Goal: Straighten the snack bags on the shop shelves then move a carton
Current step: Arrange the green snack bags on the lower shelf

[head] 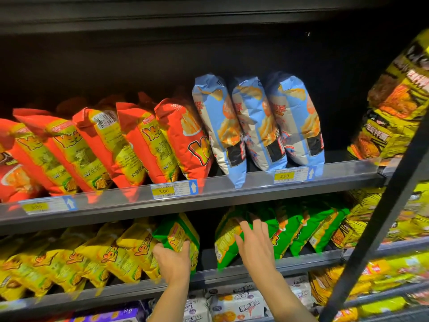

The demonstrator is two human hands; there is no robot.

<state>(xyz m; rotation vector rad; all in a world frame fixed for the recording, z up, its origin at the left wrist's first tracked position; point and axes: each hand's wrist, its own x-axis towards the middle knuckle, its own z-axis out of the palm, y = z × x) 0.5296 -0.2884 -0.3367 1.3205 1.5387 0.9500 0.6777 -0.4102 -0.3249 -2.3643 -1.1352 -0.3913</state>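
the middle shelf [301, 260] carries the work: a long yellow row [92, 259] leaning on my left, a green row [301, 231] leaning on my right, and a dark gap between them. above, on the upper shelf [232, 194], the red bags [139, 145] and blue bags [257, 126] stand close and lean one way, so i judge that level fit to leave. no carton shows here, so that part waits. the task's thing right now is the lone green bag [178, 231], which stands on the middle shelf at the left edge of the gap, touching the last yellow bag and apart from its own kind. my left hand [173, 259] holds it low down, fingers [185, 246] curled round its bottom and clamped on it. my right hand [254, 247] lies flat on the front bag of the green row, fingers [257, 225] straight and spread apart, holding nothing. to do this well i would use that right palm as a stop so the green row does not slump into the gap, lift the lone bag rather than drag it, carry it across, and set it face out against the row with the same lean. squeeze lightly; these bags look puffed and would likely crush or slip.
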